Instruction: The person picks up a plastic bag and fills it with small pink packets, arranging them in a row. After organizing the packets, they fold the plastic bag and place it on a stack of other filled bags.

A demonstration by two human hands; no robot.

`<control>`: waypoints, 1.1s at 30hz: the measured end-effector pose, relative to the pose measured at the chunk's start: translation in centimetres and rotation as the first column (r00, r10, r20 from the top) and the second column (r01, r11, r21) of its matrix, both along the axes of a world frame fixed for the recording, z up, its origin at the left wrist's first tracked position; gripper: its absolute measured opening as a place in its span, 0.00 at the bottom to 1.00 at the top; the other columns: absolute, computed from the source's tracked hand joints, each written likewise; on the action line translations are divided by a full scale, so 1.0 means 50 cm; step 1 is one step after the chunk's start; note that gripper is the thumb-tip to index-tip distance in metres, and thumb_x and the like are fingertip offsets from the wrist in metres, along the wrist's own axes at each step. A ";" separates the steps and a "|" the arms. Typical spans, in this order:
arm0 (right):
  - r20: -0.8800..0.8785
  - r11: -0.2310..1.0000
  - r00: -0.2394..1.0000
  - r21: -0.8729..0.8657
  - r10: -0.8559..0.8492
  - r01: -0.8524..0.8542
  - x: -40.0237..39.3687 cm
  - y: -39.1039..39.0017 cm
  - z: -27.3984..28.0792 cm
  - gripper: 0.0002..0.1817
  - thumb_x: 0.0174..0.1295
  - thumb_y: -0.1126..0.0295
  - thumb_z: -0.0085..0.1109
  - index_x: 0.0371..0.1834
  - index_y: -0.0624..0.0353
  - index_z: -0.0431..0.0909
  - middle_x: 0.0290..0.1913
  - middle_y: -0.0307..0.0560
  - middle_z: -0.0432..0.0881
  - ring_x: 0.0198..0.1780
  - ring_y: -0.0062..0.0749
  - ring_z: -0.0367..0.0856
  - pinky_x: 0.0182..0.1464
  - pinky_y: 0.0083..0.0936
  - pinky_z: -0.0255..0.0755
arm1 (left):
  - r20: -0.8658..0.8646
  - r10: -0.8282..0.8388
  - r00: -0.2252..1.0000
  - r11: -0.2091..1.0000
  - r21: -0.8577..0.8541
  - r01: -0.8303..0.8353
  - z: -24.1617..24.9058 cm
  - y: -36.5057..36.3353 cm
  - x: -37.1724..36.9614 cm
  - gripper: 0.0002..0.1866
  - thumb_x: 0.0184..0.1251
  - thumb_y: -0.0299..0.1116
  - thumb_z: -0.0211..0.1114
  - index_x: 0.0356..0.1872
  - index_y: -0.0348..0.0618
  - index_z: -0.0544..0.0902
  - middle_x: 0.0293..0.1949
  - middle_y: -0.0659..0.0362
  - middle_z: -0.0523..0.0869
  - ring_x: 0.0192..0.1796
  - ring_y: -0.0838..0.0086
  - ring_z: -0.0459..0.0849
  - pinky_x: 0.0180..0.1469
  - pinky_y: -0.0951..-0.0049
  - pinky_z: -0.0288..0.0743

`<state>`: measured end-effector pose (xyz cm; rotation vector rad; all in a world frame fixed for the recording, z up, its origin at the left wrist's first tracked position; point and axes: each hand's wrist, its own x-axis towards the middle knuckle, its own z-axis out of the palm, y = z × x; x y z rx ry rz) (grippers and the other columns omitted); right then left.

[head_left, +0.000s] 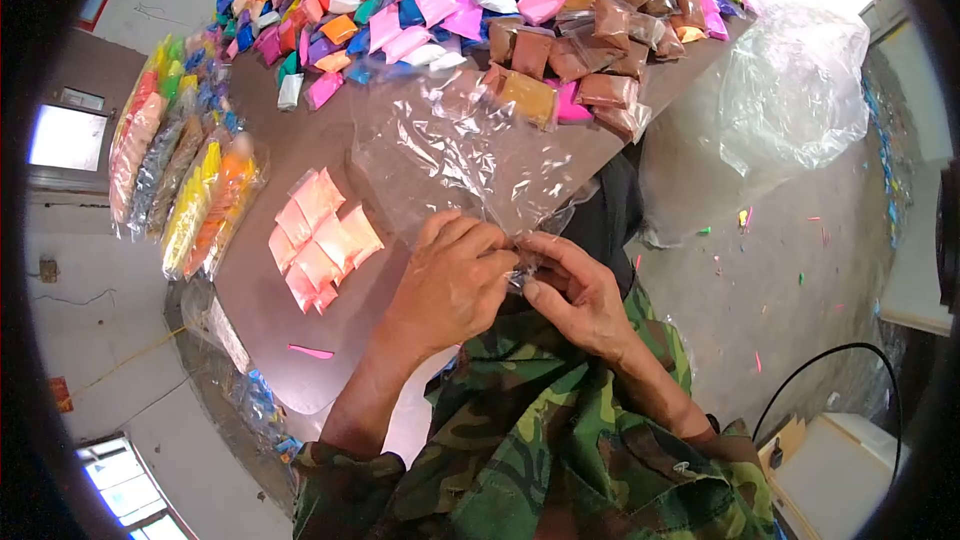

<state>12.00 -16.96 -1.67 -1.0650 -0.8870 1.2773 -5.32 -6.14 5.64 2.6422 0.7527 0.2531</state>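
A large clear plastic bag lies spread over the table's near edge, glossy and wrinkled. My left hand is closed with its curled fingers on the bag's near end. Beside it, my right hand pinches the gathered plastic between thumb and fingers. The two hands nearly meet at that bunched edge, in front of my camouflage jacket. Left of my left hand, several peach-coloured packets lie in a neat overlapping group on the table.
A big heap of colourful packets covers the table's far side, with brown packets at its near edge. Filled long bags line the left edge. A large translucent bag stands at right. A pink strip lies near the table's front.
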 end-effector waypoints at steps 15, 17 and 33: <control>0.285 0.997 0.958 0.074 -0.023 0.002 0.009 0.005 -0.017 0.24 0.70 0.86 0.59 0.70 0.67 0.78 0.70 0.51 0.79 0.67 0.28 0.80 0.63 0.23 0.78 | 0.050 -0.047 0.998 0.984 -0.170 0.055 -0.011 0.025 0.022 0.06 0.64 0.31 0.71 0.40 0.47 0.91 0.43 0.58 0.85 0.53 0.62 0.83 0.71 0.56 0.64; 0.272 0.998 0.962 0.064 -0.027 0.010 0.011 0.006 -0.017 0.23 0.71 0.85 0.58 0.70 0.67 0.78 0.69 0.52 0.81 0.66 0.29 0.81 0.63 0.23 0.77 | 0.035 -0.042 0.999 0.976 -0.213 0.048 -0.002 0.026 0.027 0.06 0.63 0.31 0.72 0.40 0.46 0.91 0.43 0.58 0.85 0.52 0.61 0.83 0.70 0.56 0.64; 0.175 0.990 0.976 0.079 -0.128 0.116 0.006 0.015 -0.012 0.24 0.70 0.86 0.55 0.70 0.69 0.77 0.69 0.56 0.80 0.67 0.37 0.83 0.66 0.28 0.77 | 0.106 -0.071 0.992 0.981 -0.172 0.089 -0.004 0.028 0.031 0.09 0.63 0.27 0.72 0.44 0.41 0.90 0.43 0.56 0.88 0.51 0.58 0.84 0.67 0.56 0.69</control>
